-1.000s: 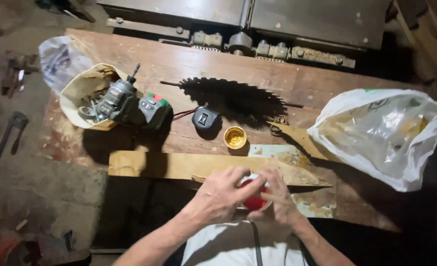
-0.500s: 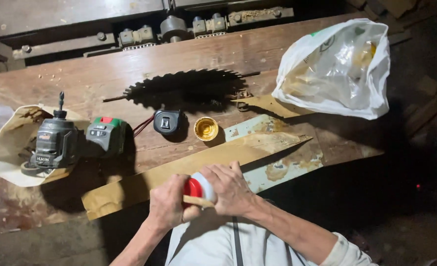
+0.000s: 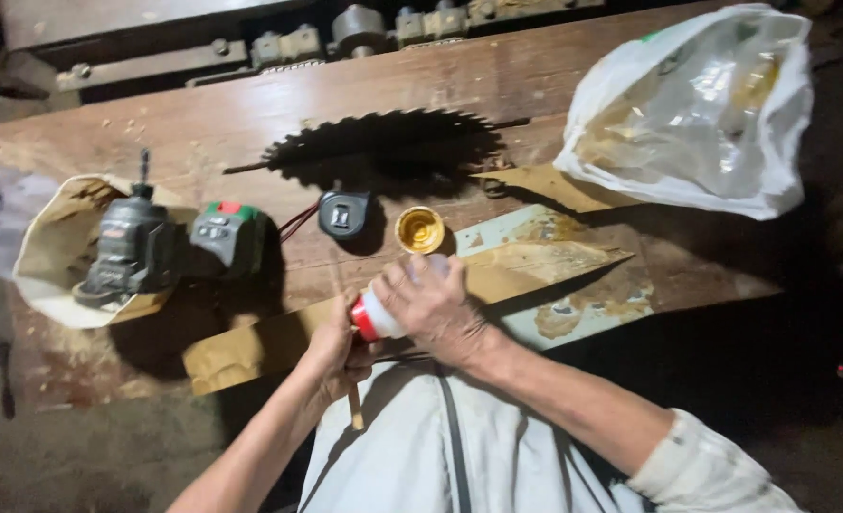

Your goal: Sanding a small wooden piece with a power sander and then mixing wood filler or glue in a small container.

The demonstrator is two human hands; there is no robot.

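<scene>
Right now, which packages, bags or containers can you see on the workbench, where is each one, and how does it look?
White bottle with red cap: held between the left hand and the right hand, near edge of the bench.
White plastic bag: far right, crumpled, translucent, yellowish contents.
Small round yellow lid or tin: centre, open side up.
Beige paper bag: left, under a dark power tool.

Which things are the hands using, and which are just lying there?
In use:
- white bottle with red cap, held by the right hand
- thin wooden stick, in the left hand
- long wooden piece under the hands

Just lying about:
- small yellow open tin
- saw blade
- plastic bag
- power tool
- small black device
</scene>
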